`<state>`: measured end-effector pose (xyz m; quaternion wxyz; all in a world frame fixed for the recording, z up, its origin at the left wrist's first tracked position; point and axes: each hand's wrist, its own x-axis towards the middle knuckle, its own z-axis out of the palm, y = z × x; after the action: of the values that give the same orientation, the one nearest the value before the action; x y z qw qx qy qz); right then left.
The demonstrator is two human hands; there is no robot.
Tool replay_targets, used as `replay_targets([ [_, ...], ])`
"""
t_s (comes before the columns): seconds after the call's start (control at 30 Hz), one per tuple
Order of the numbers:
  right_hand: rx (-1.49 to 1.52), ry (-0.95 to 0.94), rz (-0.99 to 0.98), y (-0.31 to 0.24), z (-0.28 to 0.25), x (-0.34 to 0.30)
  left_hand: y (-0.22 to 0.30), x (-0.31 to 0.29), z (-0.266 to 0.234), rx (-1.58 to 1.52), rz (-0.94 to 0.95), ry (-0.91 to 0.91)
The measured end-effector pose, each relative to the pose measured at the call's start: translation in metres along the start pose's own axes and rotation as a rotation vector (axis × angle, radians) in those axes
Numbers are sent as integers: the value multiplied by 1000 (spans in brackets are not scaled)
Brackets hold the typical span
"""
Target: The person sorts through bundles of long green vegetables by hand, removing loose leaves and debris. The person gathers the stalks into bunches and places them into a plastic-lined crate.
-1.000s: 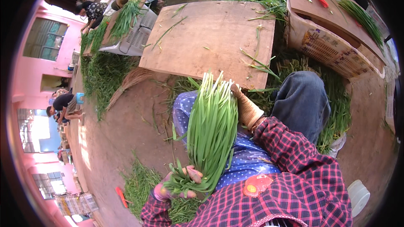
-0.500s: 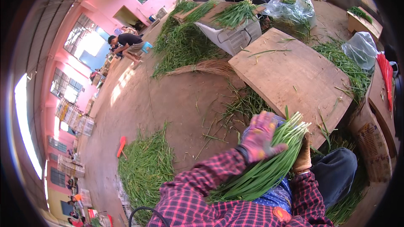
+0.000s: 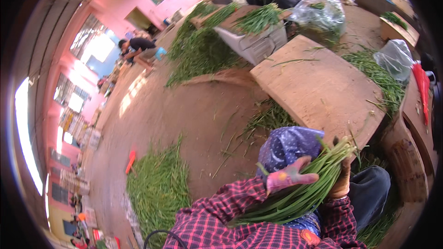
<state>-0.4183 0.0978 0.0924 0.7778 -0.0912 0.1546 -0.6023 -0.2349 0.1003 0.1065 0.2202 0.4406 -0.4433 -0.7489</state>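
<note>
A large bunch of garlic chives (image 3: 309,185) slants across my lap, pale stem ends up at the right, green leaves trailing to the lower left. My right hand (image 3: 340,182), in a tan glove, grips the bunch near its stem end from the right side; its fingers are partly hidden behind the stems. On the left side of the leaves, my left hand (image 3: 290,175), in a pink and purple glove, has its fingers spread, touching or just above them. Blue dotted cloth (image 3: 287,145) covers my left knee beside it.
A wooden board (image 3: 318,83) stands ahead, bearing stray leaves. Chive piles lie on the floor at left (image 3: 159,180) and by a white crate (image 3: 258,48). A clear plastic bag (image 3: 320,11) sits behind the board; red strips (image 3: 421,87) hang at the right. Other people work farther off.
My left hand has come down and nearer to me along the bunch, uncovering the dotted cloth. The stem ends have shifted slightly right and down with my right hand.
</note>
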Motion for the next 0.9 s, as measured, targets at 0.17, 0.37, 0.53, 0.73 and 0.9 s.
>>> replay_targets([
  [0.17, -181, 69, -25, -6, -8, 0, 17, -17, 14, -332, -41, -326],
  [0.37, -278, 178, -177, 1, -31, 5, -1, -3, 37, -222, -52, -215],
  [0.53, -232, 138, -42, -4, -25, -2, -6, -1, 34, -319, -252, -146],
  [0.73, 41, 11, 89, -15, -3, -6, -8, -10, 23, -232, -213, -221],
  [0.9, 46, 56, 168, -12, -24, 1, -20, -11, 29, -361, -273, -284],
])
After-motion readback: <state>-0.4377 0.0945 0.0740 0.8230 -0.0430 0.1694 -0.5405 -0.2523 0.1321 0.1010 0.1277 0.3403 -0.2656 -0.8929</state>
